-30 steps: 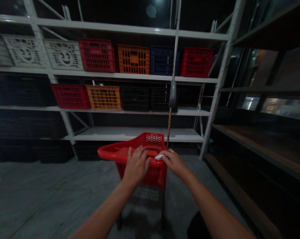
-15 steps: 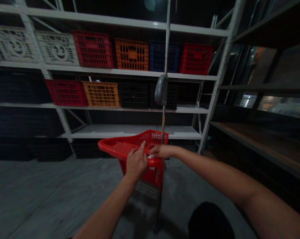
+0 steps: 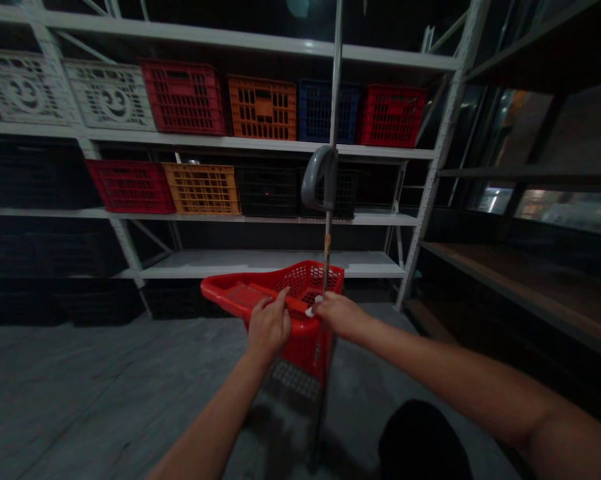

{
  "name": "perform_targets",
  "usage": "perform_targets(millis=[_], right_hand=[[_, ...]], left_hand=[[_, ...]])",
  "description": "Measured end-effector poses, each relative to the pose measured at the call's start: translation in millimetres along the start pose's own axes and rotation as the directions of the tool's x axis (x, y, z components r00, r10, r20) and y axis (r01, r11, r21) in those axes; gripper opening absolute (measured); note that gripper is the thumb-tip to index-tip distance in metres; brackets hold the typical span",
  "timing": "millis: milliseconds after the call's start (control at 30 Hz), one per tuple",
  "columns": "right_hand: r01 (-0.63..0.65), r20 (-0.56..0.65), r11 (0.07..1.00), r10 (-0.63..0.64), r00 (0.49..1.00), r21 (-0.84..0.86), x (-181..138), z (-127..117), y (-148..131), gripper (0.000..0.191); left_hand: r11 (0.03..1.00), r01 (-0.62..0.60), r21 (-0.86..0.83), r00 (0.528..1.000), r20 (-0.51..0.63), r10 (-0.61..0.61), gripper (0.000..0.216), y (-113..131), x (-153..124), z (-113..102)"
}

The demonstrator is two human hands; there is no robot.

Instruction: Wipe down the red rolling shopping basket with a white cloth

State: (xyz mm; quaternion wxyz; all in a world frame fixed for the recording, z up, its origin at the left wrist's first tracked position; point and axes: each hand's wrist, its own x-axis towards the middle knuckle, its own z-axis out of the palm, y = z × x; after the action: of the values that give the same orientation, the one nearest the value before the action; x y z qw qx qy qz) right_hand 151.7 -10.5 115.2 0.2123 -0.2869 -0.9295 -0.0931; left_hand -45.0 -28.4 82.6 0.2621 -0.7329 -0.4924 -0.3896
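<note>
A small red plastic shopping cart (image 3: pixel 300 340) stands before me, with perforated basket walls and a metal pole (image 3: pixel 326 250) rising at its right side. My left hand (image 3: pixel 269 330) is closed over the near rim of the cart, its index finger pointing forward. Pinched in my right hand (image 3: pixel 341 315) is a crumpled white cloth (image 3: pixel 311 310), possibly a wipe, against the rim by the foot of the pole. Most of the cloth is hidden by the fingers. A grey looped plastic piece (image 3: pixel 320 179) is fixed higher on the pole.
White metal shelving (image 3: pixel 260 143) spans the back, holding red, orange, blue, white and black crates, such as a yellow crate (image 3: pixel 202 189). Brown shelves (image 3: pixel 520 273) run along the right. My dark-clothed knee (image 3: pixel 424 443) shows at the bottom, above the grey floor (image 3: pixel 105 393).
My right hand has moved slightly right along the cart rim with the white cloth, towards the pole. The cart and the pole's grey loop have turned a little. My left hand remains on the rim.
</note>
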Motion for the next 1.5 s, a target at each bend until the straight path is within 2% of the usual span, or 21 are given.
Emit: perform_targets(millis=[33,67,133,200,267,333,400,500,600,733,800,900,967,1000,1100,1133,1200,1300,1367,1433,1500], right_hand=[[-0.095,-0.118,0.989,0.108,0.987,0.114,-11,7,-4,0.021],[-0.17,-0.232,0.956,0.226,0.946,0.238,-20,15,-11,0.022],[-0.226,-0.404,0.856,0.433,0.806,0.465,-33,32,-29,0.021],[-0.208,-0.485,0.754,0.58,0.654,0.622,-37,50,-48,0.014],[-0.187,-0.503,0.666,0.69,0.52,0.722,-32,68,-58,0.01],[-0.175,-0.49,0.6,0.761,0.425,0.781,-24,83,-54,0.011],[-0.181,-0.442,0.524,0.824,0.356,0.832,-16,94,-39,0.013],[-0.162,-0.368,0.422,0.886,0.284,0.892,-9,103,-22,0.017],[-0.109,-0.385,0.433,0.871,0.304,0.895,-8,102,-33,0.016],[-0.032,-0.425,0.464,0.836,0.348,0.885,-6,99,-49,0.012],[-0.061,-0.399,0.442,0.854,0.333,0.895,-3,101,-42,0.013],[-0.133,-0.32,0.363,0.91,0.264,0.922,1,103,-30,0.017],[-0.151,-0.313,0.359,0.913,0.263,0.921,1,102,-35,0.017],[-0.148,-0.329,0.381,0.899,0.288,0.913,0,101,-42,0.017],[-0.126,-0.386,0.476,0.82,0.423,0.871,-6,96,-59,0.014],[-0.131,-0.4,0.503,0.797,0.452,0.854,-8,94,-58,0.013],[-0.179,-0.402,0.534,0.782,0.476,0.826,-12,93,-45,0.012],[-0.292,-0.322,0.511,0.8,0.507,0.808,-14,92,-13,0.013],[-0.315,-0.29,0.511,0.788,0.543,0.8,-12,89,-3,0.015],[-0.28,-0.316,0.574,0.722,0.615,0.769,-8,83,-9,0.017],[-0.243,-0.331,0.662,0.618,0.713,0.709,-4,78,-22,0.016]], left_hand=[[1.0,0.0,-0.012,1.0,0.01,0.0,0.043,0,0,0],[1.0,0.003,-0.025,1.0,0.024,-0.002,0.042,0,1,-1],[0.999,0.009,-0.044,0.998,0.067,-0.006,0.038,1,2,-3],[0.999,0.016,-0.05,0.993,0.119,-0.01,0.035,2,4,-8],[0.999,0.019,-0.037,0.986,0.165,-0.013,0.031,6,8,-16],[1.0,0.01,-0.004,0.983,0.182,-0.009,0.03,15,11,-26],[1.0,-0.004,0.026,0.983,0.181,0.0,0.031,30,14,-31],[0.997,-0.001,0.073,0.974,0.225,-0.016,0.039,54,16,-25],[0.985,-0.017,0.174,0.963,0.269,-0.031,0.048,68,15,-12],[0.973,-0.035,0.229,0.958,0.285,-0.032,0.051,66,13,-8],[0.97,-0.001,0.242,0.954,0.291,-0.072,0.052,62,12,-13],[0.967,0.031,0.254,0.951,0.291,-0.107,0.053,58,10,-20],[0.968,0.02,0.25,0.952,0.291,-0.095,0.052,55,6,-25],[0.969,0.01,0.247,0.953,0.292,-0.084,0.051,53,4,-27],[0.973,-0.024,0.231,0.957,0.288,-0.045,0.049,45,-3,-34],[0.974,-0.034,0.223,0.959,0.281,-0.031,0.049,41,-6,-36],[0.976,-0.049,0.211,0.966,0.26,-0.007,0.047,35,-10,-41],[0.975,-0.07,0.213,0.967,0.253,0.014,0.045,24,-14,-47],[0.973,-0.083,0.217,0.962,0.273,0.021,0.045,18,-16,-50],[0.972,-0.097,0.215,0.955,0.294,0.03,0.044,11,-17,-52],[0.97,-0.111,0.218,0.952,0.303,0.041,0.043,5,-19,-55]])
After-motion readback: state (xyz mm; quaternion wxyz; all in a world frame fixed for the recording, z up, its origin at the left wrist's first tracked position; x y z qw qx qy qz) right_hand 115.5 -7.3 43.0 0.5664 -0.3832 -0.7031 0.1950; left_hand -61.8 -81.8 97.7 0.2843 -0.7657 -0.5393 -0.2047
